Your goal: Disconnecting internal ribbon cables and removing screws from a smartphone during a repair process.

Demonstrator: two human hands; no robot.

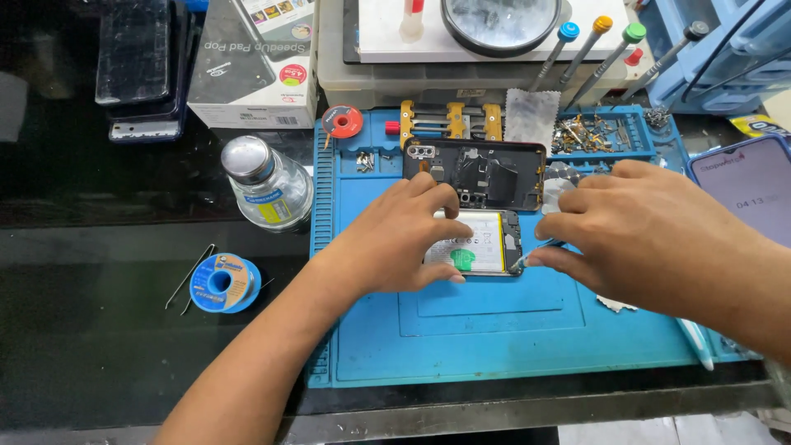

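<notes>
While pinning the opened phone [478, 243] flat near the middle of the blue repair mat [494, 330], left hand [395, 239] spread over its left side, fingers curled on the top edge. Right hand [643, 231] pinched shut on a thin tool [535, 251], tip touching the phone's right edge. Just behind, removed back cover [474, 171], inside up. Toward the mat's far edge, loose screws [365, 161] and metal clamp [449, 122]. Off the left edge, solder spool [222, 283] and glass bottle [268, 185].
</notes>
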